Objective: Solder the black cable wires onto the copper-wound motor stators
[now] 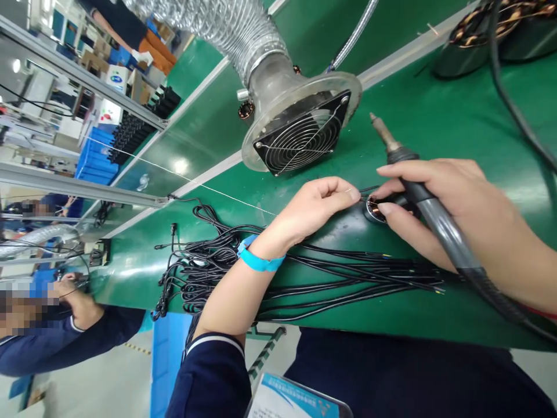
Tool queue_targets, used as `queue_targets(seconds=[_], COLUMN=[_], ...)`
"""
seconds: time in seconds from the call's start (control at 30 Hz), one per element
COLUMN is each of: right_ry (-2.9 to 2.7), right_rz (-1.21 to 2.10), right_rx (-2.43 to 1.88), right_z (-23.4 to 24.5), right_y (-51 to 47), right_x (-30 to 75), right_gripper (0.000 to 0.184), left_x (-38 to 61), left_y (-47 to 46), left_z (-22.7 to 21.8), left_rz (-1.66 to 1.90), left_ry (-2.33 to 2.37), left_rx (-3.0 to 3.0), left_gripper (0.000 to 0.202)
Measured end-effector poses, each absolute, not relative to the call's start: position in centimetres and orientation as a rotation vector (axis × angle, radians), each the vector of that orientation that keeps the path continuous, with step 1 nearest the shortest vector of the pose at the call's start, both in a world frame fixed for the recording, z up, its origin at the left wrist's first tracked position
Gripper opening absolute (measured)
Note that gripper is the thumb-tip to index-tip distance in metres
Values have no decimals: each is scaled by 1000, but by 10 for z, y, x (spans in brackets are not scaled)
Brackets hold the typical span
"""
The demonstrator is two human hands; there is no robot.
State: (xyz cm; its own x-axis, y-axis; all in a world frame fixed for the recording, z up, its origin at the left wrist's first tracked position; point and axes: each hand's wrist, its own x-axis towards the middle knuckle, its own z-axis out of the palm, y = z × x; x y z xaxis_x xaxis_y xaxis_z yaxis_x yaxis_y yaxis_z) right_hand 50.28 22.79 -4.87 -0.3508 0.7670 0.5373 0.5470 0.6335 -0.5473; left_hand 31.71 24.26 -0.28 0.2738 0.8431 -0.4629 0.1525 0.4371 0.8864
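Observation:
My right hand (461, 209) is closed around a soldering iron (439, 223), its bare metal tip pointing up and away to the left. Between the thumb and fingers of that same hand sits a small ring-shaped motor stator (375, 209) with copper windings, partly hidden. My left hand (322, 203) is closed in a pinch just left of the stator, with a thin wire at its fingertips. A pale thin strand (217, 190) runs from the upper left to behind my left wrist. Black cables (339, 284) with stripped ends lie below both hands.
A fume extractor (300, 139) with a fan grille and a silver duct (217, 29) stands beyond my hands. Large wound stators (465, 46) sit at the upper right. Blue bins (98, 154) and co-workers are at the left. A dark cord (509, 98) hangs at the right.

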Motion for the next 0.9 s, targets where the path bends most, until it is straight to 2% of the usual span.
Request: queue_targets(seconds=[0.43, 0.73, 0.9], right_ry=[-2079, -1915, -1904], right_rz=[343, 546, 637], right_rx=[-1016, -1150, -1092], right_z=[-49, -50, -55], right_y=[228, 223, 225], right_x=[505, 497, 494], right_gripper=[38, 32, 36], left_x=[323, 325, 324], left_y=[239, 243, 243], left_z=[-14, -10, -11], left_rz=[588, 704, 713], left_ry=[1242, 1273, 1228], left_rx=[1068, 1012, 1076], left_gripper=[27, 15, 12])
